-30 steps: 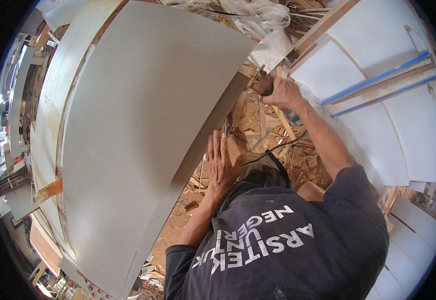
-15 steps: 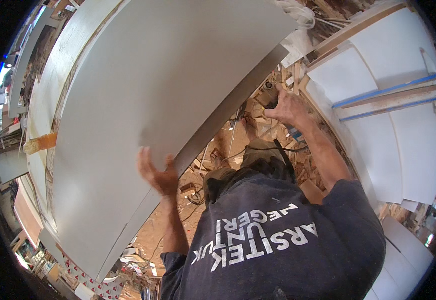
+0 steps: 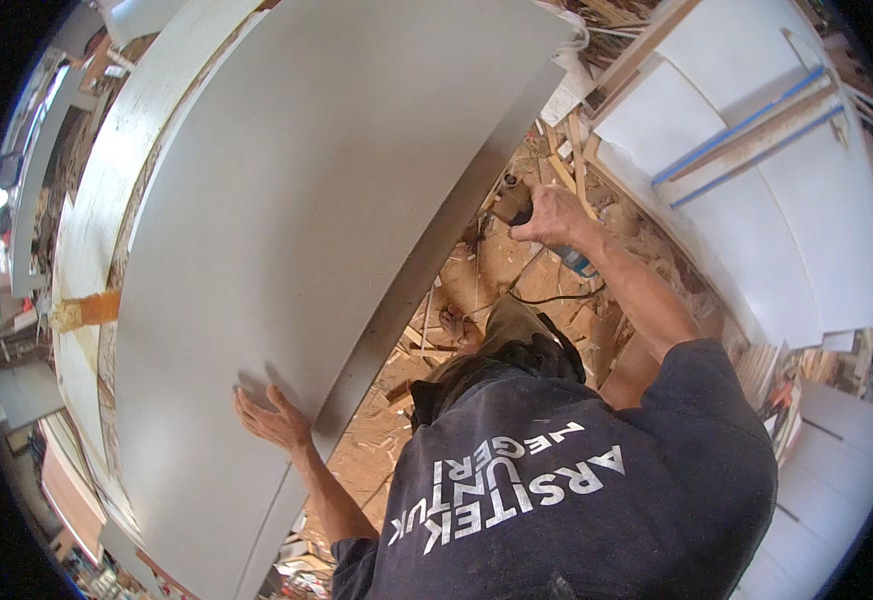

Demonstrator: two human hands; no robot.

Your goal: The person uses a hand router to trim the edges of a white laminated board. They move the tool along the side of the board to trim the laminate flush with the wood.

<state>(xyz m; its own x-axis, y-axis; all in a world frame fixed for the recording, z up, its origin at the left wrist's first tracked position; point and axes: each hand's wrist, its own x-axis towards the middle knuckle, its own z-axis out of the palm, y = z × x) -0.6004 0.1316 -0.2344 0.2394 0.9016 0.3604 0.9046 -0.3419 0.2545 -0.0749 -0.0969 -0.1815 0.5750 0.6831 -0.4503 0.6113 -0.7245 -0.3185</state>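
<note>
Left hand over the panel, right hand around a tool

Nearest is the person's dark shirt (image 3: pixel 596 490), with pale lettering on the back. The left hand (image 3: pixel 274 418) is over the grey panel (image 3: pixel 286 210), near the lower part of its right edge. Its fingers are spread apart with nothing between them; whether the palm touches the panel, I cannot tell.

Farther along, beside the upper part of that edge, the right hand (image 3: pixel 553 215) is clamped around a tool (image 3: pixel 509 205) with a brownish head and a blue body. The head is close to the edge; contact is unclear. A dark cord (image 3: pixel 561 298) runs below the tool.

Lower down, a foot (image 3: pixel 453 322) shows on the brown floor (image 3: pixel 376 455), among wood scraps (image 3: pixel 431 352).

Beyond the panel's left edge lie a pale plank (image 3: pixel 106 165) and an orange piece (image 3: pixel 101 308). Well off the right edge stand white boards (image 3: pixel 806 240), crossed by blue-edged strips (image 3: pixel 756 130).
</note>
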